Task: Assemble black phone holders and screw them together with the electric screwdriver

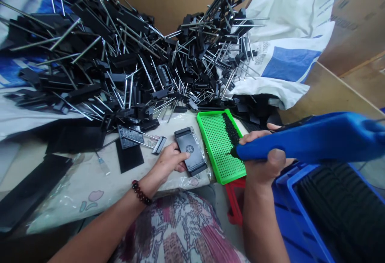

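My left hand (170, 159) grips a black plastic holder (194, 154) by its left edge, thumb on its face. The holder is rectangular, with raised ends and a round pattern in the middle, and lies at the table's front. In my right hand (269, 160) is a blue electric screwdriver (303, 138), held sideways with its dark tip pointing left over a green perforated tray (210, 154). Small black screws (230, 128) lie heaped along the tray's right side. Whether a screw sits on the tip I cannot tell. A loose part with metal rods (159, 145) lies just left of the holder.
A big heap of black parts with metal rods (132, 54) covers the back, between white-and-blue sacks (288, 54). Black flat pieces (129, 156) lie at left on the plastic-covered table (105, 190). A blue crate (296, 215) of black parts stands at lower right, near a red frame (234, 200).
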